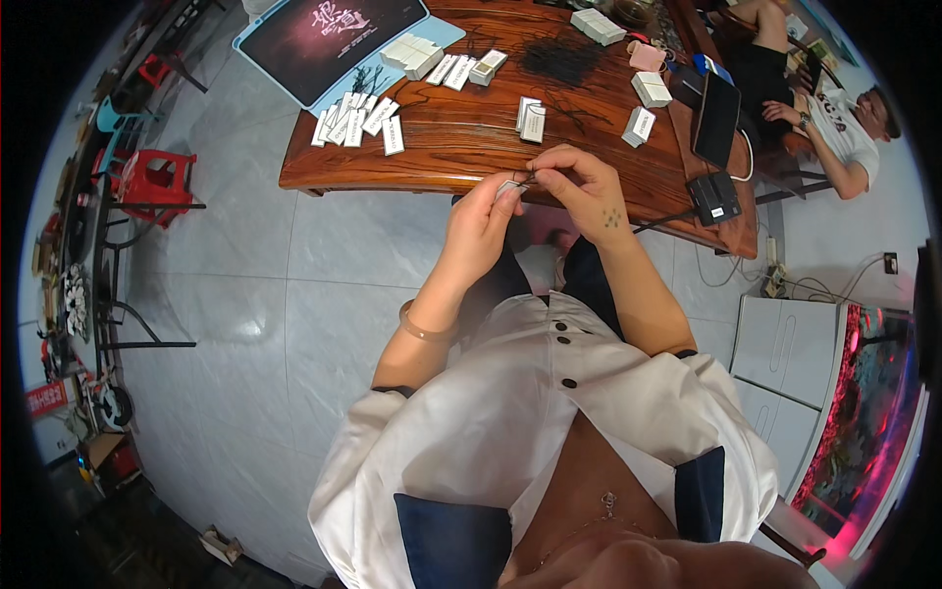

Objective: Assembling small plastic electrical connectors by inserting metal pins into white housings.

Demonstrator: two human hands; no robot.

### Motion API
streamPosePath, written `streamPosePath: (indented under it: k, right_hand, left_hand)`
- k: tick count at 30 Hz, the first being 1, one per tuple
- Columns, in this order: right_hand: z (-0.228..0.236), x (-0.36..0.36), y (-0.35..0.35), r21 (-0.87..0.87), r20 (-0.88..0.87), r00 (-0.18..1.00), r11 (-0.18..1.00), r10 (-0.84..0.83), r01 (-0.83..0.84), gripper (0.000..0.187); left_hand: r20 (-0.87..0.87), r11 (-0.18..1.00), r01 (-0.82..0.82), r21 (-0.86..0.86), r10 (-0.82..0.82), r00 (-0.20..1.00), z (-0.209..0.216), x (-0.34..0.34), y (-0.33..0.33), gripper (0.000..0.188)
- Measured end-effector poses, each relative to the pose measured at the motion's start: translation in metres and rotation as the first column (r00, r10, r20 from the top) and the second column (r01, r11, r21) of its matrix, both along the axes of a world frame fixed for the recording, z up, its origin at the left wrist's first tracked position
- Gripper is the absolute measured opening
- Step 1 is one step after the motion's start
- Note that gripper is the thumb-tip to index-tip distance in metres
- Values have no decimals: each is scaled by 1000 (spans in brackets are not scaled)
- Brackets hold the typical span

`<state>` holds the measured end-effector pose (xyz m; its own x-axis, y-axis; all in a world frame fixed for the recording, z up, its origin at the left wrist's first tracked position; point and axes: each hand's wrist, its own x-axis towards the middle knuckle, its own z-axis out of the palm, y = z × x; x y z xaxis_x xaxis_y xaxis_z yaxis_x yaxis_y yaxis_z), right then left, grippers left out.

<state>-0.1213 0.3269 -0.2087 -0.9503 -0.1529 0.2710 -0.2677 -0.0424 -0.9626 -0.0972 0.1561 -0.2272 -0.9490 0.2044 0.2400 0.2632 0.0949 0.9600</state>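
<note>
Just off the table's near edge, my left hand (477,228) pinches a small white hang tag (507,187) between thumb and fingertips. My right hand (586,192) is closed on a thin black string (531,177) at the tag's end, the fingertips of both hands almost meeting. Whether the string passes through the tag is too small to see. Beyond my hands, a few white tags (532,123) lie together on the wooden table (451,147). Farther left sits a fanned pile of tags (353,122), some with black strings. A loose heap of black strings (561,61) lies farther back.
Stacks of tags (412,56) stand along the table, beside a blue-edged mat (329,44). At the right are a dark tablet-like screen (717,120) and a black box (713,199) with cables. Another person (834,128) sits beyond. A red stool (157,187) stands left.
</note>
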Motion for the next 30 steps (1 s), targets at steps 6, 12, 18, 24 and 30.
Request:
streamPosePath:
  k: [6,12,18,24,30]
  right_hand:
    - [3,5,4,91,-150,986,994,78,-64,13]
    - [5,-6,10,166,-149,971,972,189,-164,14]
    - [22,3,4,359,-212,965,931,153,-69,7]
    - [-2,2,5,-309,226,973,951,52,21,4]
    - [5,-8,16,-594,205,978,798,29,101,6]
  left_hand:
    - [49,995,-25,101,20,999,0,2,0,18]
    - [101,988,46,145,-61,993,-1,2,-3,16]
    - [43,997,29,71,-32,999,-2,5,1,16]
    - [-25,999,14,45,-12,1000,2,7,7,17]
    - [31,998,31,60,-33,999,-2,9,8,18]
